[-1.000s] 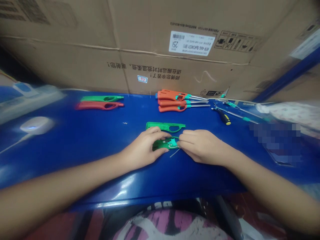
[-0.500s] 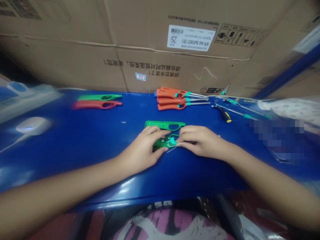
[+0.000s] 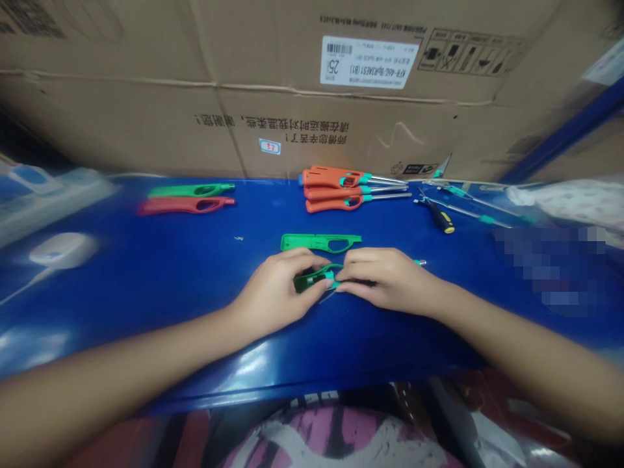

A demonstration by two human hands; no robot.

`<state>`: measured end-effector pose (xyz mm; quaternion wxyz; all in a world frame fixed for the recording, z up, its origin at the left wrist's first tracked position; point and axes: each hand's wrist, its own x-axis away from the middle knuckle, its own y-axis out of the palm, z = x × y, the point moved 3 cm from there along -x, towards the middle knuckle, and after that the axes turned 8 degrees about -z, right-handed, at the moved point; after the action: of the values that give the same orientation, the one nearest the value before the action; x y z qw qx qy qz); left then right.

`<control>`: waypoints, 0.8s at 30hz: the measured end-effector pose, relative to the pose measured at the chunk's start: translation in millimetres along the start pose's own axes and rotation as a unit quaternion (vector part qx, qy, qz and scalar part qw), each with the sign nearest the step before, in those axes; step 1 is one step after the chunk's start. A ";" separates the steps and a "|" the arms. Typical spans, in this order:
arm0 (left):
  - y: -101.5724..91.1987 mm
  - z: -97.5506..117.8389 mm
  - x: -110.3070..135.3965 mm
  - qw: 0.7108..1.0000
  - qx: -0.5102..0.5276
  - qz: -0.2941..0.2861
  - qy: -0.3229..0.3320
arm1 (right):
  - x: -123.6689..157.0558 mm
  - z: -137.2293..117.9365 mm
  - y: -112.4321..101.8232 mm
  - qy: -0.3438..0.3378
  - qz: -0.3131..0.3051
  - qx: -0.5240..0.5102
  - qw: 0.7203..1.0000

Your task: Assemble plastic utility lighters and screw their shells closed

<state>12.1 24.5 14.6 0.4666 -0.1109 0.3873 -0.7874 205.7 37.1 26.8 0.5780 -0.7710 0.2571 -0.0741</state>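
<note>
My left hand [image 3: 287,283] grips the rear of a green lighter shell half [image 3: 303,282] with thumb and fingers. A teal trigger piece [image 3: 329,278] sits inside the shell, between my two hands. My right hand [image 3: 383,278] pinches at the front of the same lighter, its fingertips beside the trigger piece. From beyond the right knuckles pokes a metal tip [image 3: 422,262], probably of the lighter's rod; most of the rod is hidden by the hand. Just behind lies the other green shell half [image 3: 312,242], hollow side showing.
Several orange lighters [image 3: 331,194] are stacked at the back. To their right lie a screwdriver [image 3: 441,218] and rods with teal parts [image 3: 468,211]. Green [image 3: 190,190] and red shells [image 3: 188,205] lie left, near a white device [image 3: 63,250]. A cardboard box [image 3: 273,78] stands behind.
My right fingertips have shifted slightly left, nearer my left thumb. The left thumb now presses by the trigger piece, and the white wire seen there before is covered. The camera view moved slightly.
</note>
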 end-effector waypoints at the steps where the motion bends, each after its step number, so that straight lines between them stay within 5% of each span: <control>1: -0.2 0.2 0.1 1.000 0.006 -0.001 0.001 | 0.3 -0.2 0.2 0.000 0.002 0.009 1.000; 24: 0.7 3.8 1.0 0.999 0.049 -0.016 -0.019 | -0.1 -11.7 1.4 -0.053 -0.016 0.145 0.988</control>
<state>14.1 21.5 16.5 0.4662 -0.1087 0.3380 -0.8103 200.4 26.9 29.2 0.6948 -0.6862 0.2001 -0.0790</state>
